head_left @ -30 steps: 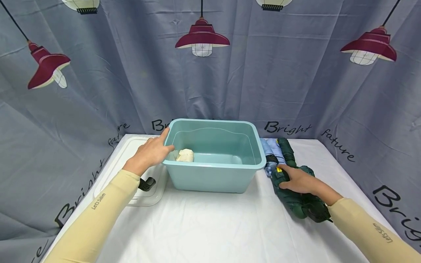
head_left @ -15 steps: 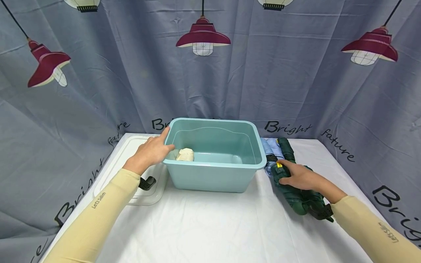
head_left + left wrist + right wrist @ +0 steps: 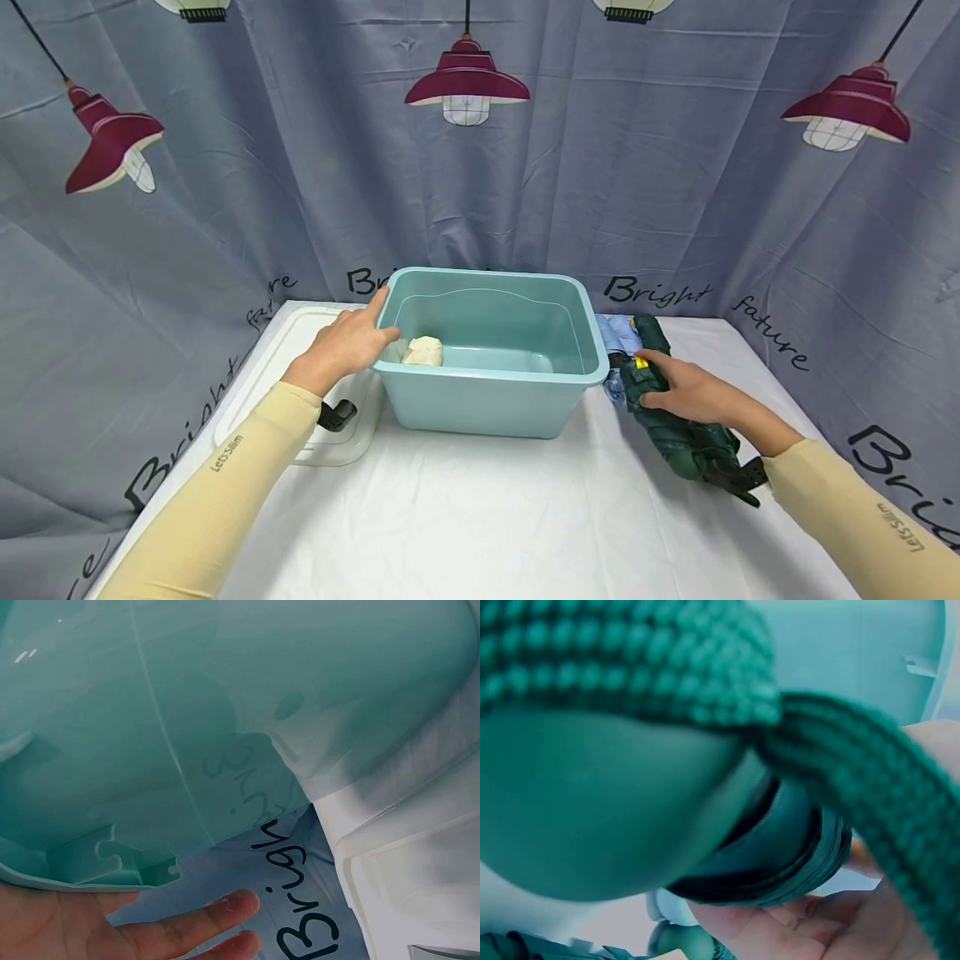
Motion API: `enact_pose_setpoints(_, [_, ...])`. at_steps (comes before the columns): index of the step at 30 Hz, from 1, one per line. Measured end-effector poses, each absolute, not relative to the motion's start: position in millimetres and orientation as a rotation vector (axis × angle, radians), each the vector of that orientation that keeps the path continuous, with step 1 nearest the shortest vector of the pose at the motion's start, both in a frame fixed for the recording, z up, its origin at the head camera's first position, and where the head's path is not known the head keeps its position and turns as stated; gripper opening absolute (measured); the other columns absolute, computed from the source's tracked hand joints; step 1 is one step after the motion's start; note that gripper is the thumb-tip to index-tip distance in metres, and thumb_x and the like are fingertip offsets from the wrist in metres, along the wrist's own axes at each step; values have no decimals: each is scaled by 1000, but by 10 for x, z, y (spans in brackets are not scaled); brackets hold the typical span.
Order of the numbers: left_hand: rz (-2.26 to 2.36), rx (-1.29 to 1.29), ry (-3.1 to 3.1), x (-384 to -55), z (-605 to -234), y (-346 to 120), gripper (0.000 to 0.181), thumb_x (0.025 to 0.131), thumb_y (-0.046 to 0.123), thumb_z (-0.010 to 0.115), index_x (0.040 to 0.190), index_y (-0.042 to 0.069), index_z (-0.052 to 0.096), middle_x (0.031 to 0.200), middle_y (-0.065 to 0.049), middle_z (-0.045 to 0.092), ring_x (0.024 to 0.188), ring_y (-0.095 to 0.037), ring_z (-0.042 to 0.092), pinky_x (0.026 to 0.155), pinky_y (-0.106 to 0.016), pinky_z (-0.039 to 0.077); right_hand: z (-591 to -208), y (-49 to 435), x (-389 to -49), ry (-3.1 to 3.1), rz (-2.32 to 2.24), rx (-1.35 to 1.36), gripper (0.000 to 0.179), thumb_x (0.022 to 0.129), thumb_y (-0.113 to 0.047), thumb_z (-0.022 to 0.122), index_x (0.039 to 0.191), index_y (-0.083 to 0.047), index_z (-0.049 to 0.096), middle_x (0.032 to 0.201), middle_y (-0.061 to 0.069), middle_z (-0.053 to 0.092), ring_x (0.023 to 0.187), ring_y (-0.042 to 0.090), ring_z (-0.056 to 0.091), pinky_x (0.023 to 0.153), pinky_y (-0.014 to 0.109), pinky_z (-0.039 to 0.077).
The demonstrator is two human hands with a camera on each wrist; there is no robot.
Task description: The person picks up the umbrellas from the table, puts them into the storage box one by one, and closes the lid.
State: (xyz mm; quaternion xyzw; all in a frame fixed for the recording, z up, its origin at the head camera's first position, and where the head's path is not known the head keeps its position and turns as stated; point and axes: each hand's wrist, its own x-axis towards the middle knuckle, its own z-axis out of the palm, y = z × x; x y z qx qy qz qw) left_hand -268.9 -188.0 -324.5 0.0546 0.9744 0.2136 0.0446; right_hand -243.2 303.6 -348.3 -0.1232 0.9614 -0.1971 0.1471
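My right hand (image 3: 693, 392) grips a folded dark green umbrella (image 3: 660, 417) just right of the bin, its fingers curled round the rolled part. In the right wrist view the umbrella's rounded handle (image 3: 592, 802) and braided wrist strap (image 3: 870, 772) fill the foreground. My left hand (image 3: 341, 346) rests at the left rim of the pale teal bin (image 3: 480, 404), thumb over the rim and fingers straight outside. A cream-coloured bundle (image 3: 423, 352) lies inside the bin at its left end; its kind is unclear.
Light blue folded umbrellas (image 3: 618, 329) and another dark green one (image 3: 651, 332) lie against the bin's right side, partly hidden. A white lid (image 3: 330, 450) lies under my left arm. Behind the white table (image 3: 480, 508) hangs a grey-blue curtain (image 3: 480, 200).
My right hand has risen slightly with the green umbrella, which has come up and shifted a little. My left hand and the bin have stayed in place.
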Motion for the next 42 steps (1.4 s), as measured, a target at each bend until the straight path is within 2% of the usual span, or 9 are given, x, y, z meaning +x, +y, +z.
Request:
enact_pose_setpoints(2, [651, 165, 2974, -2688, -3243, -1877, 82, 98, 48, 42, 163, 30, -5, 157, -23, 39, 140, -42, 41, 97, -64, 42, -3439, 3028, -2424, 2768, -571, -347, 88, 93, -34, 68, 159, 0, 20, 117, 26, 59, 110, 42, 57, 91, 58, 47])
enact_pose_setpoints(4, [651, 166, 2973, -2689, -3243, -1876, 82, 98, 48, 42, 163, 30, -4, 157, -23, 39, 141, -42, 40, 97, -65, 42, -3393, 3015, -2419, 2765, -590, -337, 88, 93, -34, 68, 160, -2, 19, 90, 13, 54, 87, 30, 56, 79, 46, 46])
enact_pose_setpoints(6, [650, 164, 2972, -2689, -3243, -1875, 82, 98, 48, 42, 164, 29, -4, 157, -22, 38, 142, -42, 39, 97, -65, 42, -3345, 3007, -2419, 2764, -606, -332, 88, 94, -33, 67, 160, -3, 18, 80, 3, 42, 75, 21, 46, 71, 39, 40])
enact_pose_setpoints(11, [650, 159, 2973, -2688, -3241, -1874, 82, 98, 47, 42, 164, 28, -2, 157, -23, 38, 141, -42, 40, 95, -64, 43, -3228, 2988, -2411, 2796, -644, -347, 86, 93, -31, 68, 159, -2, 21, 79, 5, 45, 69, 20, 44, 61, 35, 37])
enact_pose_setpoints(16, [663, 150, 2964, -2681, -3248, -1874, 81, 98, 48, 42, 163, 30, -4, 159, -21, 36, 143, -42, 37, 99, -65, 41, -3137, 2976, -2406, 2825, -654, -356, 86, 92, -28, 69, 158, -1, 22, 75, 4, 43, 65, 20, 44, 56, 35, 37])
enact_pose_setpoints(23, [669, 159, 2972, -2694, -3267, -1876, 82, 98, 48, 42, 163, 31, -4, 159, -21, 37, 142, -41, 39, 100, -64, 41, -2988, 2944, -2439, 2860, -615, -373, 85, 93, -30, 69, 158, -1, 23, 83, 7, 53, 69, 20, 50, 57, 35, 41])
enact_pose_setpoints(30, [668, 162, 2975, -2690, -3259, -1883, 82, 98, 48, 42, 163, 30, -4, 157, -21, 40, 140, -42, 42, 98, -64, 42, -2806, 2870, -2466, 2891, -585, -383, 85, 93, -34, 70, 159, -7, 24, 86, 9, 53, 69, 21, 50, 56, 35, 40])
enact_pose_setpoints(37, [677, 151, 2971, -2688, -3265, -1885, 82, 98, 48, 42, 163, 32, -5, 158, -20, 38, 141, -41, 40, 98, -64, 41, -2614, 2772, -2510, 2874, -598, -414, 87, 94, -34, 69, 160, -6, 20, 102, 16, 61, 82, 23, 57, 65, 36, 46])
enact_pose_setpoints(42, [689, 150, 2969, -2696, -3262, -1882, 82, 98, 47, 43, 163, 34, -5, 158, -19, 39, 142, -41, 39, 99, -65, 40, -2487, 2677, -2541, 2886, -595, -432, 85, 94, -33, 68, 160, -8, 21, 100, 15, 61, 81, 23, 57, 63, 36, 46])
